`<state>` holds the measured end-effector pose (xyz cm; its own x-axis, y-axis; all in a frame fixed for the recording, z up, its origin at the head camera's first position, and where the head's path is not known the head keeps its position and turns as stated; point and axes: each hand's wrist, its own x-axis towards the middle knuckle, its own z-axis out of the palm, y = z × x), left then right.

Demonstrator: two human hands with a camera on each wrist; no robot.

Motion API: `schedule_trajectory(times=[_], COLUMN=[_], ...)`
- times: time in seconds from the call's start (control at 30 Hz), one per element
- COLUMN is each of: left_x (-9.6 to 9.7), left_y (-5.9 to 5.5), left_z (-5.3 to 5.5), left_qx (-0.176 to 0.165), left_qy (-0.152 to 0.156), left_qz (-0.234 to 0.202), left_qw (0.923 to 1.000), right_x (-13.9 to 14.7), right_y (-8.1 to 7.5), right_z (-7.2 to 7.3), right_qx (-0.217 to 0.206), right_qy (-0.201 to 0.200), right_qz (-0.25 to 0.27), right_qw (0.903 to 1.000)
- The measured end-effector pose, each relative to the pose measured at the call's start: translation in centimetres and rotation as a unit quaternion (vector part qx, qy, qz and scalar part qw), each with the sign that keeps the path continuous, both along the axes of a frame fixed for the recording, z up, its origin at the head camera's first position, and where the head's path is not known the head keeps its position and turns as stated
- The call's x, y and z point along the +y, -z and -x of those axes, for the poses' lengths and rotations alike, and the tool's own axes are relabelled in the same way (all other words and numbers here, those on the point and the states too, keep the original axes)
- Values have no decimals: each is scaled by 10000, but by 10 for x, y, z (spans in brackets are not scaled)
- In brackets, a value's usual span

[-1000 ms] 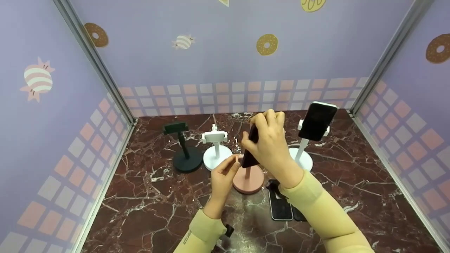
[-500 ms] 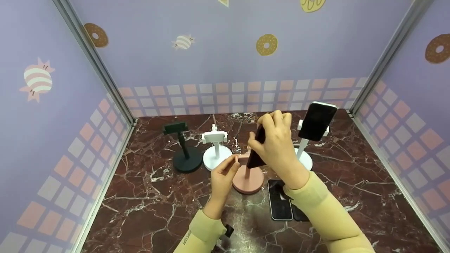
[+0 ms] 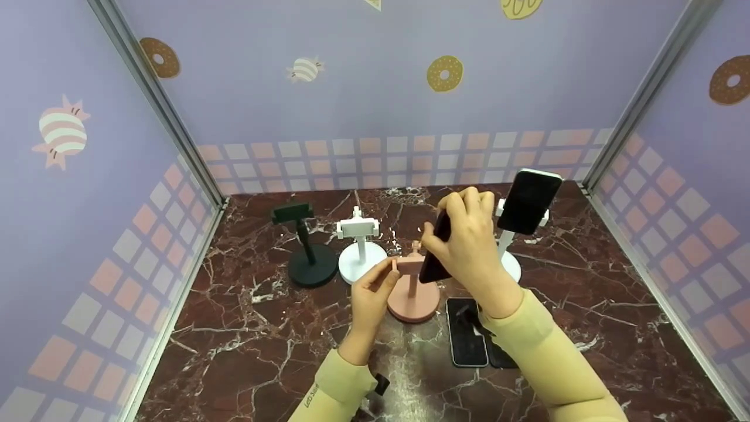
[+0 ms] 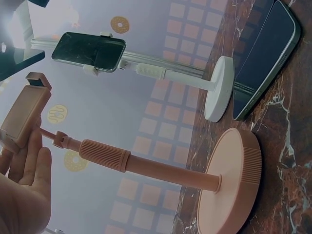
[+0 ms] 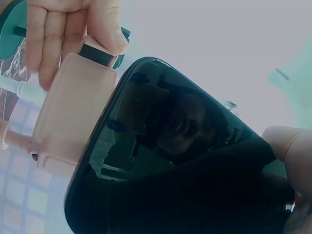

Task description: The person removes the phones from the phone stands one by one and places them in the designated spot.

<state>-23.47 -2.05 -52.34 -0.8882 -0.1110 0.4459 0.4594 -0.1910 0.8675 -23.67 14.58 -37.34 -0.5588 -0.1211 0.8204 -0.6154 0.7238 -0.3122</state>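
A pink phone stand (image 3: pixel 413 299) with a round base stands in the middle of the table. My left hand (image 3: pixel 372 299) pinches the left end of its clamp (image 4: pixel 25 114) between thumb and fingers. My right hand (image 3: pixel 471 246) grips a dark smartphone (image 3: pixel 436 249) by its edges, just right of the clamp. In the right wrist view the phone (image 5: pixel 185 146) covers part of the clamp (image 5: pixel 78 107); whether they touch I cannot tell. Part of the right hand's grip is hidden behind its back in the head view.
To the left stand a black phone stand (image 3: pixel 312 265) and a white one (image 3: pixel 362 262). Another white stand (image 3: pixel 507 264) at the right bears a phone (image 3: pixel 530 202). Phones (image 3: pixel 467 340) lie on the marble-patterned table (image 3: pixel 252 351) near the right forearm. Patterned walls enclose the table.
My right hand has moved to the right with the smartphone, away from the left end of the clamp, so more of the clamp shows. The left hand has stayed in place.
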Motion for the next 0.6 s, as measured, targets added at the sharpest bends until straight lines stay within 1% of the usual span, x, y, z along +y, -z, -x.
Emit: schedule_trajectory(times=[0.2, 0.23, 0.3, 0.43, 0.47, 0.6], left_x=[-1, -1, -1, -1, -1, -1], left_y=[4, 5, 6, 5, 4, 1], left_z=[1, 1, 2, 2, 1, 0], left_qx=[189, 277, 335, 251, 145, -76], left_qy=[59, 59, 49, 79, 87, 104], left_qz=[-90, -99, -107, -116, -115, -65], left_qw=[9998, 9995, 9994, 9996, 9998, 9999], right_x=[5, 6, 8, 10, 11, 14], right_y=[5, 5, 6, 8, 9, 11], right_z=[0, 0, 0, -1, -1, -2], right_qx=[-12, -24, -58, -129, -151, -225], right_qy=[60, 72, 76, 53, 39, 58], right_qz=[11, 10, 6, 23, 33, 47], right_qw=[10000, 10000, 10000, 9999, 9999, 9997])
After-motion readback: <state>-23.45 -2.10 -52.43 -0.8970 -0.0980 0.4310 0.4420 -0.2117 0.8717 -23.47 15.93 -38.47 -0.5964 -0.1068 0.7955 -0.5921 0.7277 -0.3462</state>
